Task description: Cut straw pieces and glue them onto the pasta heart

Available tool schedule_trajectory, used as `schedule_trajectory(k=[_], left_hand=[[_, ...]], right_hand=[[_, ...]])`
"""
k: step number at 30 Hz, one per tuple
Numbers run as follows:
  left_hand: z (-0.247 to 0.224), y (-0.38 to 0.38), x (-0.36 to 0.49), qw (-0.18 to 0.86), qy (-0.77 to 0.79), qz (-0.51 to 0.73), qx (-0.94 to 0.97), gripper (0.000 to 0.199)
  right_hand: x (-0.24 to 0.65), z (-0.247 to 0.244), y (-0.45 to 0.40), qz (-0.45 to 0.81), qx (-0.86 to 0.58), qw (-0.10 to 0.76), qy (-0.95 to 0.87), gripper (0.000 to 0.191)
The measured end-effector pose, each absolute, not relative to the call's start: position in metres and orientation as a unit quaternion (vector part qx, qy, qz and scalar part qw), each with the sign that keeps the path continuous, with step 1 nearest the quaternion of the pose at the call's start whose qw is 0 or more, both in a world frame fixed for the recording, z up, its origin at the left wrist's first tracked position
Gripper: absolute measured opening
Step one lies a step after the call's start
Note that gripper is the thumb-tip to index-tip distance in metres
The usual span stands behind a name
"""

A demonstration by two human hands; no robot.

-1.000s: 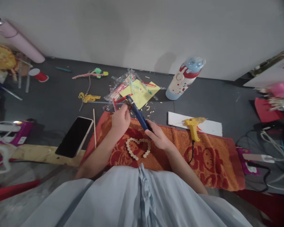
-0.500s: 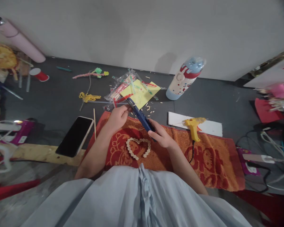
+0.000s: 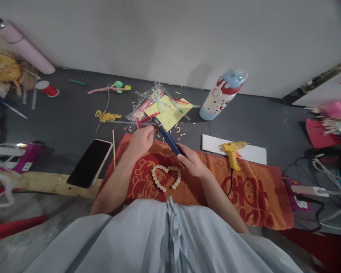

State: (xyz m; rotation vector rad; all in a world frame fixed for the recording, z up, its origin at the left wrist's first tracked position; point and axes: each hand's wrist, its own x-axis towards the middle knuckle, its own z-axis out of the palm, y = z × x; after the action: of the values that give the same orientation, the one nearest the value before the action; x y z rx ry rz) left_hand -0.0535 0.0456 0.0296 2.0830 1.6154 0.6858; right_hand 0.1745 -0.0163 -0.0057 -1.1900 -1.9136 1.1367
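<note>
- The left hand (image 3: 142, 139) reaches forward, its fingers drawn together at the far end of the blue tool (image 3: 169, 141); what they pinch is hidden.
- The right hand (image 3: 192, 163), palm turned inward, is closed around the tool's near end.
- Beyond lie yellow paper (image 3: 172, 116) and scattered bits (image 3: 178, 130); a glue gun (image 3: 232, 153) rests to the right.
- The tool slants between both hands, above the towel (image 3: 251, 189); the beige heart (image 3: 155, 178) lies nearer the body.

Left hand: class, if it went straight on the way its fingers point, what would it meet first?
The left hand would probably meet the blue tool first, with the yellow paper beyond; depth is unclear here.
</note>
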Motion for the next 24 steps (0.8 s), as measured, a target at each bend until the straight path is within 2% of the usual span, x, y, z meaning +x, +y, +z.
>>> schedule_trajectory(k=[12,24], left_hand=[[0.035,0.043,-0.049,0.164,0.607,0.193,0.754,0.022],[0.041,0.045,-0.057,0.108,0.592,0.105,0.792,0.027]], right_hand=[[0.176,-0.001,-0.016,0.441,-0.44,0.31,-0.718,0.053],[0.181,0.006,-0.015,0.518,-0.422,0.294,-0.684,0.05]])
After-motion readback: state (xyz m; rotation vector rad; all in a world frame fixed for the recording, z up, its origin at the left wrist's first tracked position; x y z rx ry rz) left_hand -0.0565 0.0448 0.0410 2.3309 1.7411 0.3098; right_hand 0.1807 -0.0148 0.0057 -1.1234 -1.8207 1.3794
